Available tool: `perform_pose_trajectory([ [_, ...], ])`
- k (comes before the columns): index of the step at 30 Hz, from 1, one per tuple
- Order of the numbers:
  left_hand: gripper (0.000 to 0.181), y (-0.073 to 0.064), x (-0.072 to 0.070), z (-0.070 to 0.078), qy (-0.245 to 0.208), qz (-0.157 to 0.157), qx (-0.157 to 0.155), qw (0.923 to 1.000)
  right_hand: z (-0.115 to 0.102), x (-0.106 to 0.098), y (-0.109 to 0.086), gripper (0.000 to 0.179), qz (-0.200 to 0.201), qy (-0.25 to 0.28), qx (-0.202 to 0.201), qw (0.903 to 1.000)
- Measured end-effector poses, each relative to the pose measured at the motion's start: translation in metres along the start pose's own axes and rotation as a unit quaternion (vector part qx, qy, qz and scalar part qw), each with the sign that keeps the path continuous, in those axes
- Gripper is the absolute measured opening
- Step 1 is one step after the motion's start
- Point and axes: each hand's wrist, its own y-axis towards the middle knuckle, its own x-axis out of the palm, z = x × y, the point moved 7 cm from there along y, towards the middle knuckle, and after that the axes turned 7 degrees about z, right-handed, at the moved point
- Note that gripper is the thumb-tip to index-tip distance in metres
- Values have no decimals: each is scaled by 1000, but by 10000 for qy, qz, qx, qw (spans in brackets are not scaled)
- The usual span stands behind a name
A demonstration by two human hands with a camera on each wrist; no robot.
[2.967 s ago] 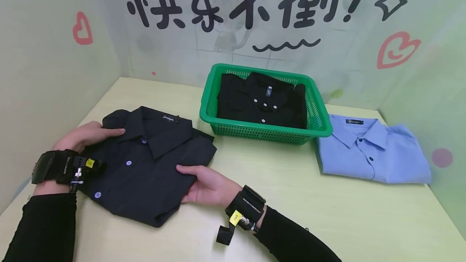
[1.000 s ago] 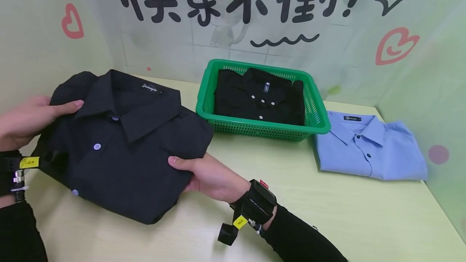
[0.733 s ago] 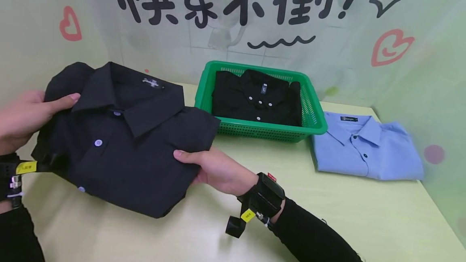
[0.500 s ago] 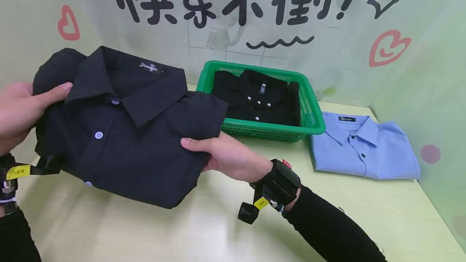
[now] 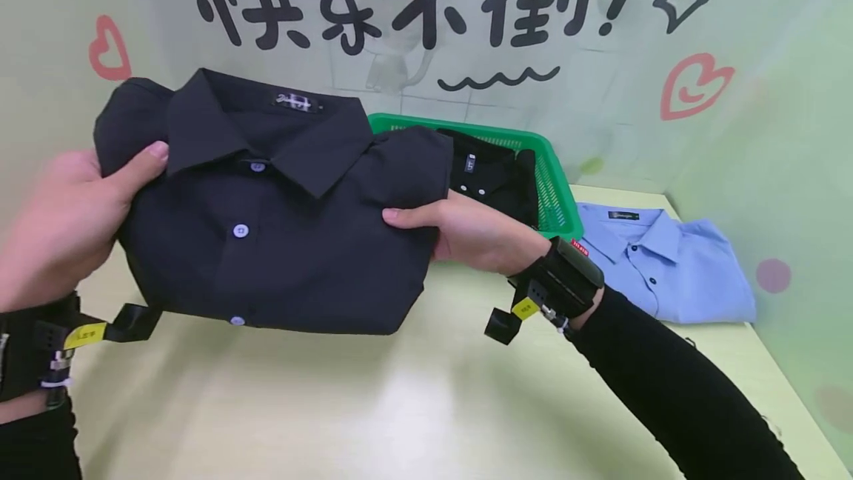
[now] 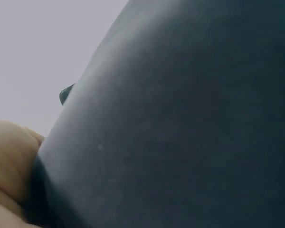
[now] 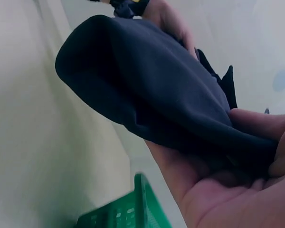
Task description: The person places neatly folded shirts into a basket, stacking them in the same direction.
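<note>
A folded dark navy button-up shirt (image 5: 293, 243) hangs above the table between both hands, collar toward the back wall. My left hand (image 5: 63, 221) grips its left side, thumb on top and the other fingers hidden underneath. On the opposite side my right hand (image 5: 476, 232) pinches the edge, thumb on top. In the right wrist view, the right fingers (image 7: 166, 166) reach under the folded shirt (image 7: 171, 85). Dark cloth (image 6: 180, 118) fills most of the left wrist view. Behind the held shirt stands a green basket (image 5: 556, 191), partly covered, with a folded black shirt (image 5: 496, 176) inside.
A folded light blue shirt (image 5: 693, 265) lies on the table (image 5: 400, 406), right of the basket. Walls with printed lettering close in the back and sides.
The hands have lifted the navy shirt off the table, then carried it higher and rightward, so it now covers the basket's left part. The basket and blue shirt stay put.
</note>
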Motion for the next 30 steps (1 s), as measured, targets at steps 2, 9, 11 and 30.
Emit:
perform_pose_trajectory([
  [2,38,0,9,2,97,25,130,9999,1,-10,2,44,35,64,43,10000],
  [9,54,15,57,16,-591,-326,560,9961,1,-47,3,37,546,253,-2,9982],
  [11,57,20,69,23,-765,-360,619,9945,-2,-57,1,35,668,396,-95,9969],
  [30,50,73,138,103,-655,-1230,1070,9845,-35,-145,-10,38,2339,1247,83,9642],
])
